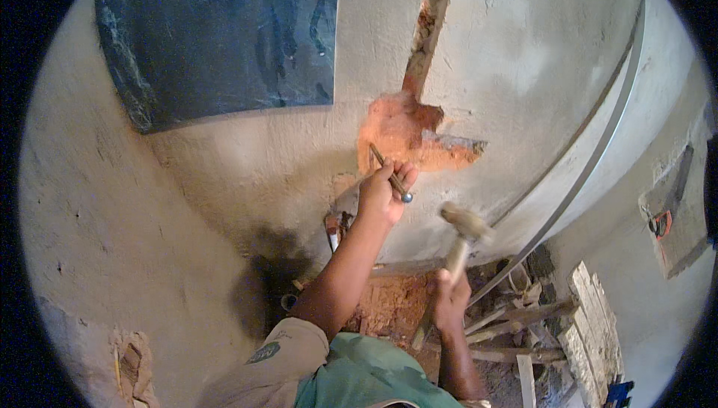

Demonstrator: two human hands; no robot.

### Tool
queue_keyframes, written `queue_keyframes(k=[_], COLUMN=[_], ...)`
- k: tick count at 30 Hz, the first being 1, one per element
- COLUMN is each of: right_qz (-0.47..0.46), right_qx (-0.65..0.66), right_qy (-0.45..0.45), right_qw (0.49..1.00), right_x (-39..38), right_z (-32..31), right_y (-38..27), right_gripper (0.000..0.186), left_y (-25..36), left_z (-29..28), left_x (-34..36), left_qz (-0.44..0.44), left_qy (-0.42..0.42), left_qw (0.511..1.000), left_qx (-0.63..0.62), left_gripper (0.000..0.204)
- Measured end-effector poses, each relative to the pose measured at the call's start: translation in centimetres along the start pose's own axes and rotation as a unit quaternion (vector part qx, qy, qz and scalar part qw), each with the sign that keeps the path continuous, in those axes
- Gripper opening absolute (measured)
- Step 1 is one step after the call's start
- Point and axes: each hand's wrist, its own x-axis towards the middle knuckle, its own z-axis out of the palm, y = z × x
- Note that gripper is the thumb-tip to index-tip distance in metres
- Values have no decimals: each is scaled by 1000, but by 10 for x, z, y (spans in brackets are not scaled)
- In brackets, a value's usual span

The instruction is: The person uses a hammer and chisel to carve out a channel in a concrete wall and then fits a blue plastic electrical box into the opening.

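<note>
My left hand (384,192) is closed around a metal chisel (379,157). Its tip meets the lower left part of a broken-out orange-red patch (400,125) in the plastered wall, and its rounded struck end points down toward me. Lower and to the right, my right hand (451,302) grips a hammer (458,257) by its handle. The hammer head is slightly blurred and stands apart from the chisel's struck end.
A chased groove (428,34) runs up the wall from the broken patch. At the upper left is a dark blue panel (224,41). A long pale strip (598,155) curves down the right side. Wooden planks (594,326) and reddish rubble (387,305) lie below.
</note>
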Motion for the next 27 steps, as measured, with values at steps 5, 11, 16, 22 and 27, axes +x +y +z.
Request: queue_keyframes(k=[5, 11, 16, 22, 27], right_qz=[-237, 18, 67, 88, -17], right_qx=[147, 53, 55, 64, 41], right_qy=[100, -34, 47, 115, 155], right_qw=[955, 998, 995, 987, 987], right_x=[12, 7, -15, -29, -26], right_z=[-3, 26, -15, -27, -31], right_y=[-33, 3, 39, 38, 49], right_gripper=[45, 30, 31, 32, 32], left_y=[2, -3, -9, -54, -35], left_z=[0, -6, -22, -12, -12], left_x=[0, 3, -3, -25, -36], left_qz=[6, -14, 25, -37, 6], left_qy=[19, 39, 47, 16, 36], left_qw=[1000, 996, 983, 923, 934], left_qx=[22, 76, 178, 382, 356], left_gripper=[14, 16, 19, 17, 29])
